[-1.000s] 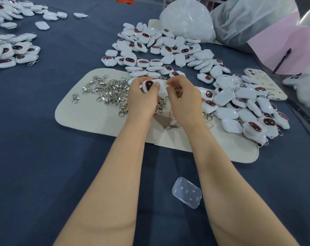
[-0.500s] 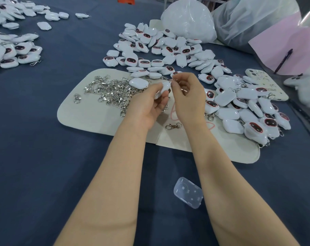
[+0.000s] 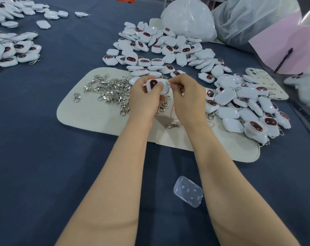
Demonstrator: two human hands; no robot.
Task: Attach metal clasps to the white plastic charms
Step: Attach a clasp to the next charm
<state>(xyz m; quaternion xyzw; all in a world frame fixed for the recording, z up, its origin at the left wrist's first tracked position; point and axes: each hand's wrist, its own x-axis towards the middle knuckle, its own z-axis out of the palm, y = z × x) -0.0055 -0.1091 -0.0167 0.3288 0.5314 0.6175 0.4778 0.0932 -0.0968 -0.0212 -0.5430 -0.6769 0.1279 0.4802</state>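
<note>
My left hand point(image 3: 145, 100) grips a white plastic charm point(image 3: 156, 85) with its dark oval face turned up, above the cream mat point(image 3: 90, 114). My right hand point(image 3: 188, 98) pinches at the charm's right end with thumb and forefinger; the clasp there is hidden by the fingers. A heap of metal clasps point(image 3: 111, 91) lies on the mat left of my hands. One loose clasp point(image 3: 172, 125) lies on the mat between my wrists. A pile of charms without clasps point(image 3: 161, 48) sits behind the mat, and charms with clasps point(image 3: 246, 110) are heaped to the right.
More charms point(image 3: 13, 50) cover the far left of the blue cloth. White plastic bags point(image 3: 188, 18) stand at the back. A clear plastic case point(image 3: 188, 191) lies near the front between my forearms. A pink sheet point(image 3: 292, 43) with a pen and a cream phone case point(image 3: 264, 84) lie right.
My left hand has turned the charm so its dark face points up again and lifted it slightly. My right hand stays pinched at the charm's right end.
</note>
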